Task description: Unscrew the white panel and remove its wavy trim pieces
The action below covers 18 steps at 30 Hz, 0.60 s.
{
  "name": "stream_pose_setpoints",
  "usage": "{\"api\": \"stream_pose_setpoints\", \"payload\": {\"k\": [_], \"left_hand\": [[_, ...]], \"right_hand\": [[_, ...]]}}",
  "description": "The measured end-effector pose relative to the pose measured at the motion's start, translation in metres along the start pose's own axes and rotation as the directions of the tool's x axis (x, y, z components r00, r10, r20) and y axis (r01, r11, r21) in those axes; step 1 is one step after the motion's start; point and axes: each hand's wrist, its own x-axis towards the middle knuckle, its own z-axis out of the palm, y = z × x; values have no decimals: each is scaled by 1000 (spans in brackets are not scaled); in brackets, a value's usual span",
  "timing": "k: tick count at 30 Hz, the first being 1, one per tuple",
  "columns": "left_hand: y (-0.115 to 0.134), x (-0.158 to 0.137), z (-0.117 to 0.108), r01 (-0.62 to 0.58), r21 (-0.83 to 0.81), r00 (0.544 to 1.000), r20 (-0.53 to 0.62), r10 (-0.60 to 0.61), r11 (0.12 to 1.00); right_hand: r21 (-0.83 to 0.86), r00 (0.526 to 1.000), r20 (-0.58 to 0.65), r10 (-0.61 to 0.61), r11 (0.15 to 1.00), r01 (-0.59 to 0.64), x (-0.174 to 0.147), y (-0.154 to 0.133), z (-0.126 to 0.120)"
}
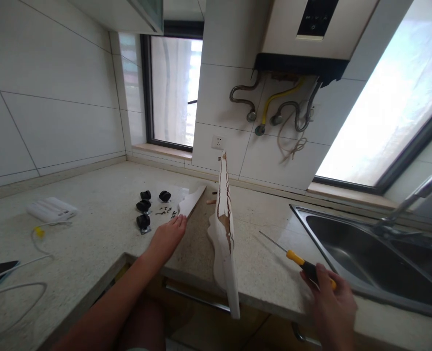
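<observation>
My right hand (328,304) is wrapped round the handle of a screwdriver (296,258) with a yellow and black grip; its thin shaft points up and left above the counter. My left hand (169,236) has its fingers together at the near end of a small white board with a curved edge (191,201), appearing to grip it. Between the hands a larger white board (226,243) stands on edge, its top edge cracked and peeling to brown. Several black caster wheels (143,205) and a scatter of small dark screws (167,210) lie left of the small board.
A steel sink (347,248) with a faucet (413,200) is at the right. A white power bank (51,209) and white cable (42,287) lie at the left. A water heater (314,29) hangs on the wall, with pipes below. The counter's front edge (267,302) has drawers beneath.
</observation>
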Motion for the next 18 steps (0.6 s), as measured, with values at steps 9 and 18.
{"api": "stream_pose_setpoints", "payload": {"k": [9,18], "left_hand": [[33,8,9,-8,11,1000,27,8,1000],[4,36,13,14,3,1000,18,-14,1000]], "right_hand": [[-97,1000,-3,-13,995,12,-11,-17,1],[-119,1000,-4,14,993,-14,-16,-20,1]]}}
